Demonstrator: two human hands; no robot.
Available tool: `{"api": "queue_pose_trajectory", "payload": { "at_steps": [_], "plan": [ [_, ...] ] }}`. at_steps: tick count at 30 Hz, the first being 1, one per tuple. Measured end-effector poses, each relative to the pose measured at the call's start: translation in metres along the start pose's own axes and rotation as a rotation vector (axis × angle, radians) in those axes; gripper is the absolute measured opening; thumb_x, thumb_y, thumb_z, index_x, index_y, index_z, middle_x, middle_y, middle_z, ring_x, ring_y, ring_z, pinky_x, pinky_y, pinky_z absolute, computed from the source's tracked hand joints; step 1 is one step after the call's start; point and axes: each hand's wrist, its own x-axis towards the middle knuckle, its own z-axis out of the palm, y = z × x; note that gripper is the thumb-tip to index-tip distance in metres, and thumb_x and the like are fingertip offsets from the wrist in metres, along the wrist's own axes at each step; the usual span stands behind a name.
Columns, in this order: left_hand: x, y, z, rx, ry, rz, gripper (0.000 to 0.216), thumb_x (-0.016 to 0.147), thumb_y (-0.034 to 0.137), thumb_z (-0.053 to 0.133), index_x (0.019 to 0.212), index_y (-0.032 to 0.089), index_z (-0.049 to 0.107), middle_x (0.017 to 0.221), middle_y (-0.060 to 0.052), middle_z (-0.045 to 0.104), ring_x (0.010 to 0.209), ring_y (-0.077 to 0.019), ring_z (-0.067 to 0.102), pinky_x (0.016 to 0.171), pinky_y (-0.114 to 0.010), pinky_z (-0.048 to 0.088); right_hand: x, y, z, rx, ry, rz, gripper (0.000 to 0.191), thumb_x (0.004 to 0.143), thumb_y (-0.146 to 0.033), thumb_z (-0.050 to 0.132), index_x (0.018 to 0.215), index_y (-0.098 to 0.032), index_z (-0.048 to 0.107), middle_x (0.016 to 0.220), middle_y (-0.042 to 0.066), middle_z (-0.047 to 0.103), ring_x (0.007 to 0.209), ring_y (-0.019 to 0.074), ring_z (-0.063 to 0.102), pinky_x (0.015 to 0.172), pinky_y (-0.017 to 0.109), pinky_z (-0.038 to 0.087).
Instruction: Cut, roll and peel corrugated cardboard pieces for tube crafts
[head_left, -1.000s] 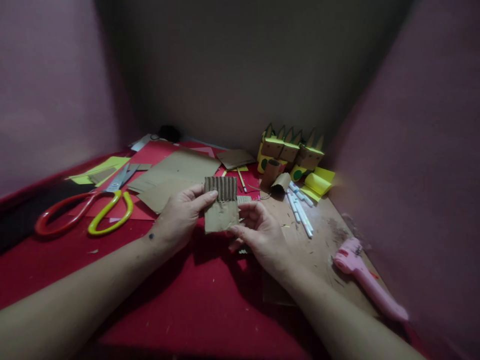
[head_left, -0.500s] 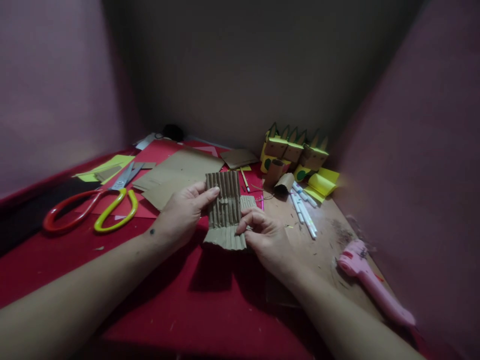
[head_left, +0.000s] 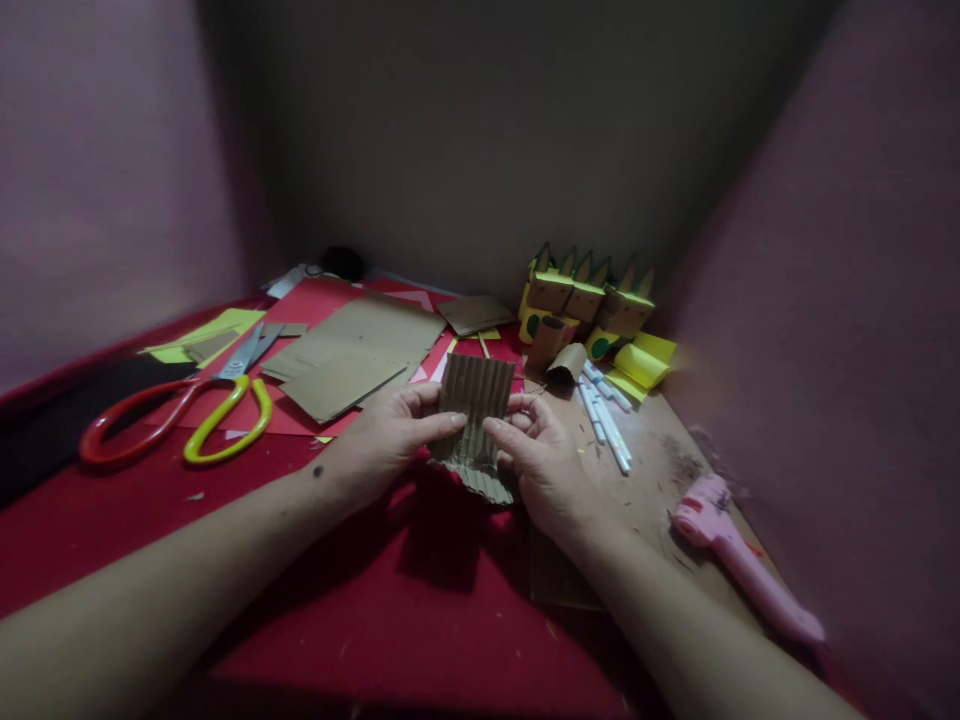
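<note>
A small piece of corrugated cardboard with its ridges showing is held up above the red tabletop. My left hand grips its left edge, thumb on the ridged face and fingers behind. On the opposite edge, my right hand pinches it the same way, its thumb pressed on the front. The lower part of the piece bends toward me and has a ragged edge. Just beyond my left hand lie flat brown cardboard sheets.
Scissors with red and yellow handles lie at left. Several white markers, a cardboard tube, yellow paper and decorated box figures stand or lie at back right. A pink glue gun rests at far right.
The cardboard has shifted slightly right. My right hand has moved up from its lower corner to its right edge, and my left thumb now sits lower on it.
</note>
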Motion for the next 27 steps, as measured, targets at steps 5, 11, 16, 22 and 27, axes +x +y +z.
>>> {"api": "queue_pose_trajectory", "payload": {
  "at_steps": [5, 11, 16, 22, 27],
  "plan": [
    [0.001, -0.004, -0.001, 0.020, 0.008, -0.006, 0.035, 0.074, 0.023, 0.074, 0.108, 0.015, 0.071, 0.097, -0.009, 0.074, 0.084, -0.0222, 0.068, 0.078, -0.034, 0.053, -0.001, 0.002, 0.001, 0.006, -0.158, 0.046, 0.037, 0.063, -0.021, 0.080, 0.097, -0.020, 0.066, 0.093, 0.002, 0.072, 0.084, 0.0178, 0.067, 0.079, 0.032, 0.052],
    [0.000, -0.001, 0.002, -0.017, 0.014, -0.001, 0.036, 0.074, 0.022, 0.074, 0.110, 0.018, 0.071, 0.095, -0.006, 0.073, 0.078, -0.0172, 0.066, 0.074, -0.029, 0.053, -0.003, 0.002, 0.000, -0.038, -0.141, 0.000, 0.021, 0.077, -0.030, 0.071, 0.096, -0.022, 0.071, 0.085, -0.001, 0.071, 0.074, 0.0139, 0.064, 0.075, 0.030, 0.052],
    [-0.002, 0.000, 0.004, -0.028, 0.017, -0.054, 0.035, 0.072, 0.020, 0.074, 0.107, 0.017, 0.071, 0.079, -0.003, 0.070, 0.062, -0.0130, 0.062, 0.061, -0.026, 0.053, -0.001, 0.004, -0.001, -0.041, -0.167, -0.049, 0.022, 0.082, -0.030, 0.066, 0.102, -0.024, 0.070, 0.094, 0.001, 0.072, 0.086, 0.0174, 0.066, 0.083, 0.034, 0.052],
    [-0.001, -0.002, 0.010, -0.137, 0.045, -0.102, 0.029, 0.065, 0.014, 0.073, 0.094, 0.016, 0.072, 0.068, -0.002, 0.069, 0.054, -0.0133, 0.062, 0.051, -0.023, 0.051, 0.000, 0.003, 0.000, -0.119, -0.176, -0.115, 0.022, 0.080, -0.025, 0.063, 0.102, -0.023, 0.070, 0.093, 0.000, 0.071, 0.085, 0.0169, 0.066, 0.084, 0.033, 0.052],
    [0.001, -0.007, 0.012, -0.094, 0.083, -0.068, 0.012, 0.067, 0.017, 0.070, 0.079, 0.014, 0.068, 0.055, -0.002, 0.065, 0.042, -0.0145, 0.059, 0.041, -0.022, 0.046, -0.005, 0.004, -0.001, -0.231, -0.129, -0.165, 0.007, 0.081, -0.024, 0.062, 0.087, -0.023, 0.064, 0.077, -0.002, 0.065, 0.073, 0.0146, 0.062, 0.067, 0.028, 0.053]
  ]
}}
